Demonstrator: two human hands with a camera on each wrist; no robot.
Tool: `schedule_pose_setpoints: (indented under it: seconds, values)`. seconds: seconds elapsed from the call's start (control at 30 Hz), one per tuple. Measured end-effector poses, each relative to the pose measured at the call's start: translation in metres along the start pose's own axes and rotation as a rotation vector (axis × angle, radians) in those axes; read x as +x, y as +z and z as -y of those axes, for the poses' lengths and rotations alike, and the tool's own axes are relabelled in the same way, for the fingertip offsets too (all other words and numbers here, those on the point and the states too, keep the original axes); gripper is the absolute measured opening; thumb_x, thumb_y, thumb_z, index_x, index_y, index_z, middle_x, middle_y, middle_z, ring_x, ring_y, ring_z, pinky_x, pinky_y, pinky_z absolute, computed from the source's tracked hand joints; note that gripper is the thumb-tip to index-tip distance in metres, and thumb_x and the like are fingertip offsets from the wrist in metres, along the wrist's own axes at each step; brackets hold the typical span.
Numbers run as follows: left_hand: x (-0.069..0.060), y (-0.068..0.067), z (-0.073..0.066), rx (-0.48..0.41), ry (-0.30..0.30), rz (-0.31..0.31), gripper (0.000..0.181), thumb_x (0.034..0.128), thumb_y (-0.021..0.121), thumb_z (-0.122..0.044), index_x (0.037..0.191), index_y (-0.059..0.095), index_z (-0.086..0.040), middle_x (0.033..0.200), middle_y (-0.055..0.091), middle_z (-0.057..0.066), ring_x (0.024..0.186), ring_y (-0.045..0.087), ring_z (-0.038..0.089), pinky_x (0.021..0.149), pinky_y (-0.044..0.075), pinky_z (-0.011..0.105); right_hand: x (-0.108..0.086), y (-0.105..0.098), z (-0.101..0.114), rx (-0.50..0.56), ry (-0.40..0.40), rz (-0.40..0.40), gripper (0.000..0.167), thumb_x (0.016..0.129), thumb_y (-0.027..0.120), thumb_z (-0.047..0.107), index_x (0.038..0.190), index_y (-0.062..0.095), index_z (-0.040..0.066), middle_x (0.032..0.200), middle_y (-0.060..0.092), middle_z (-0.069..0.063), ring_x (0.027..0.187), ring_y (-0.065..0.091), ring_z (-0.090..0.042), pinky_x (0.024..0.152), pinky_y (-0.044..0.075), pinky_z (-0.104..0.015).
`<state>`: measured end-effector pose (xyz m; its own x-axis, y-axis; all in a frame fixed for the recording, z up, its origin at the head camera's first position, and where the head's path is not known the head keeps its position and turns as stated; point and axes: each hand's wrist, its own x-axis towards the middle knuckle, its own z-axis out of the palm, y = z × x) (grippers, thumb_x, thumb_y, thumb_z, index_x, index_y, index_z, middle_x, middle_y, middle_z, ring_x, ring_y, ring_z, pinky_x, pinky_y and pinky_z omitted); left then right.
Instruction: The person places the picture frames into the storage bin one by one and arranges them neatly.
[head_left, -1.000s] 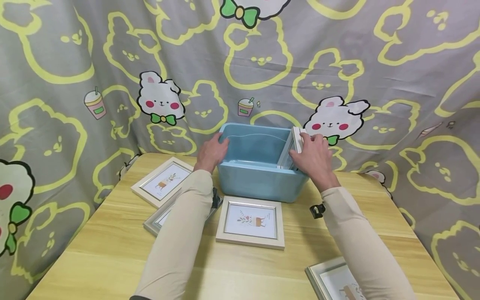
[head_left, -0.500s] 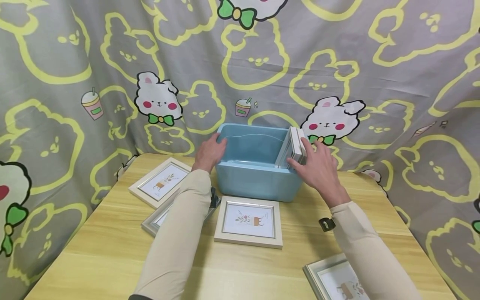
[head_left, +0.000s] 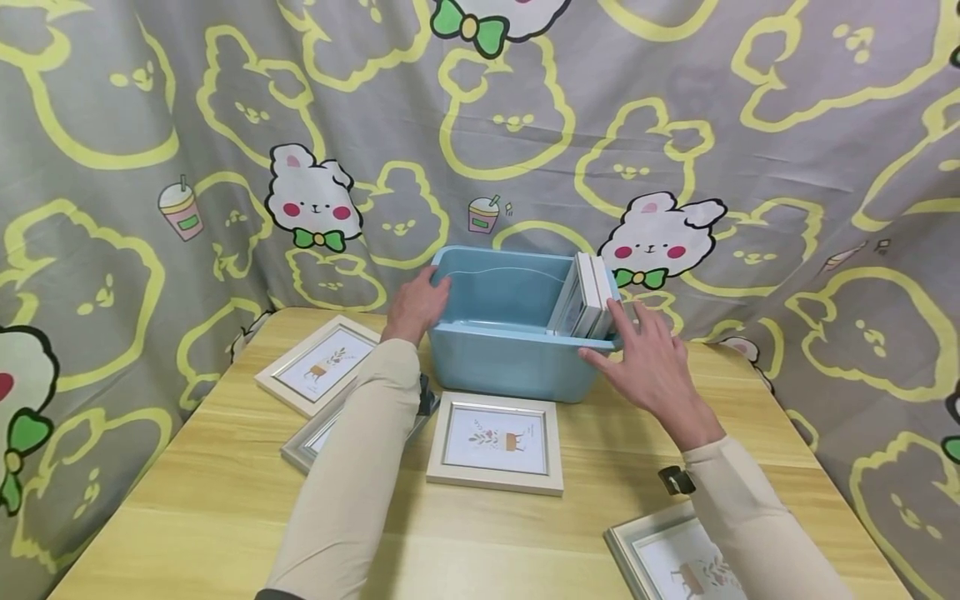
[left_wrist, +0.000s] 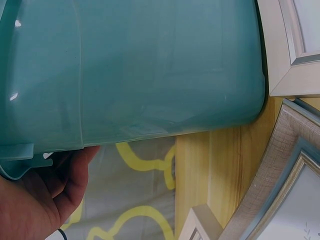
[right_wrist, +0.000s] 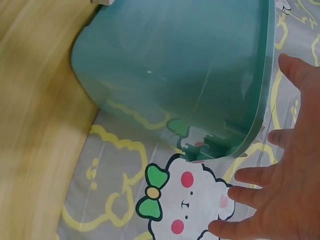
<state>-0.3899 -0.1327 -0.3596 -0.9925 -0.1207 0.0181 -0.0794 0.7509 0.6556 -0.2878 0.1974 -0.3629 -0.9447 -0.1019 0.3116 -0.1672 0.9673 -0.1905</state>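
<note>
A blue plastic bin (head_left: 510,367) stands at the back of the wooden table. Two or more white-edged picture frames (head_left: 592,292) stand side by side inside it, leaning at its right end. My left hand (head_left: 415,308) holds the bin's left end; in the left wrist view its fingers (left_wrist: 79,175) curl beneath the rim. By the bin's right end, my right hand (head_left: 652,367) holds nothing. Its fingers are spread in the right wrist view, with the thumb (right_wrist: 295,67) just off the rim.
A cream picture frame (head_left: 495,442) lies flat before the bin. To the left lie another cream frame (head_left: 318,367) and a grey one (head_left: 303,442), partly under my left sleeve. More frames (head_left: 675,558) lie at front right. A patterned curtain (head_left: 510,125) hangs behind.
My right hand has let go of the picture frame, which now stands in the bin, and has drawn back to the right and down. The left hand has stayed on the bin's left rim.
</note>
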Motion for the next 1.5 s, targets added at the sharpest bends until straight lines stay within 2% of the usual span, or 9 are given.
schedule_pose_setpoints:
  seconds: [0.3,0.6,0.93,1.13,1.33,1.5]
  values:
    - [0.000,0.002,0.002,-0.004,0.001,0.002,0.062,0.0966,0.029,-0.056,0.152,0.030,-0.028,0.154,0.038,0.011,0.139,0.040,0.035,0.110,0.036,0.050,-0.017,0.005,-0.006,0.014,-0.016,0.020,0.096,0.082,0.048,0.077,0.157,0.015,0.028,0.160,0.019,-0.020,0.143,0.021,-0.046,0.100,0.022,-0.077]
    - [-0.002,0.003,0.000,-0.009,-0.002,0.006,0.062,0.0968,0.030,-0.055,0.152,0.030,-0.028,0.154,0.038,0.010,0.140,0.039,0.034,0.111,0.035,0.049,-0.044,0.011,-0.014,-0.005,-0.039,0.003,0.093,0.084,0.050,0.074,0.156,0.018,0.025,0.155,0.026,-0.022,0.140,0.025,-0.046,0.095,0.024,-0.078]
    - [-0.004,0.005,0.000,-0.009,-0.008,0.007,0.061,0.0970,0.029,-0.055,0.152,0.030,-0.028,0.154,0.039,0.010,0.139,0.040,0.034,0.110,0.036,0.050,-0.081,0.014,-0.026,-0.031,-0.021,0.025,0.093,0.084,0.054,0.070,0.156,0.020,0.022,0.152,0.030,-0.027,0.137,0.028,-0.049,0.093,0.025,-0.078]
    - [-0.004,0.005,0.001,-0.020,-0.012,0.015,0.061,0.0972,0.031,-0.054,0.152,0.030,-0.028,0.155,0.037,0.009,0.140,0.039,0.034,0.111,0.035,0.050,-0.098,0.017,-0.035,-0.009,0.019,0.050,0.094,0.083,0.054,0.072,0.156,0.019,0.023,0.152,0.029,-0.027,0.136,0.028,-0.050,0.093,0.023,-0.078]
    - [-0.002,0.002,0.002,-0.025,-0.008,0.015,0.062,0.0970,0.029,-0.056,0.153,0.029,-0.029,0.155,0.038,0.010,0.139,0.040,0.035,0.110,0.036,0.050,-0.112,0.021,-0.039,-0.012,0.036,0.055,0.097,0.082,0.055,0.072,0.156,0.018,0.023,0.150,0.031,-0.027,0.133,0.032,-0.049,0.088,0.026,-0.079]
    - [0.000,-0.001,0.000,-0.013,0.003,0.006,0.062,0.0967,0.029,-0.056,0.152,0.029,-0.029,0.154,0.038,0.011,0.138,0.041,0.035,0.110,0.036,0.050,-0.124,0.024,-0.045,-0.028,0.066,0.117,0.097,0.082,0.052,0.075,0.157,0.016,0.023,0.148,0.032,-0.028,0.130,0.035,-0.052,0.085,0.029,-0.079]
